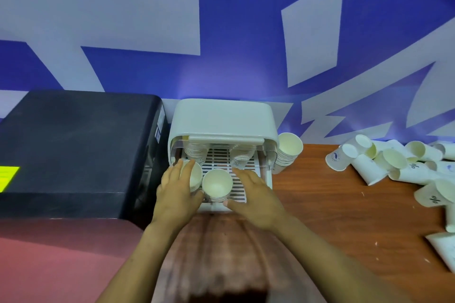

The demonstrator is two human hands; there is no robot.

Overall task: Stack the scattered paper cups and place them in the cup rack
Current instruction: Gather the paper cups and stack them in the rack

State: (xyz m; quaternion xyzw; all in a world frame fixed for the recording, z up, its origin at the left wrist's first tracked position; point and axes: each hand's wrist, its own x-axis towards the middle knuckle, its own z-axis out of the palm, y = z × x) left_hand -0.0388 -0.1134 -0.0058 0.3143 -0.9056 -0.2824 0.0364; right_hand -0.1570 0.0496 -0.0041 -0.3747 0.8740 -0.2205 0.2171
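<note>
Racking is under way: the left hand (178, 187) curls round a cup stack (194, 177) on the cup rack (221, 118) tray, at the surface's back edge. The right hand (256, 194) rests spread alongside. Next, probably, fetching the white loose cups (394, 165) lying tumbled toward the right edge.

White paper cups (394, 165), white cup rack (221, 118), reddish-brown table (344, 204), blue-and-white wall (221, 32).

Wooden table (344, 209) bears cup rack (221, 118), black machine (73, 150), perhaps twenty scattered cups (394, 167).
</note>
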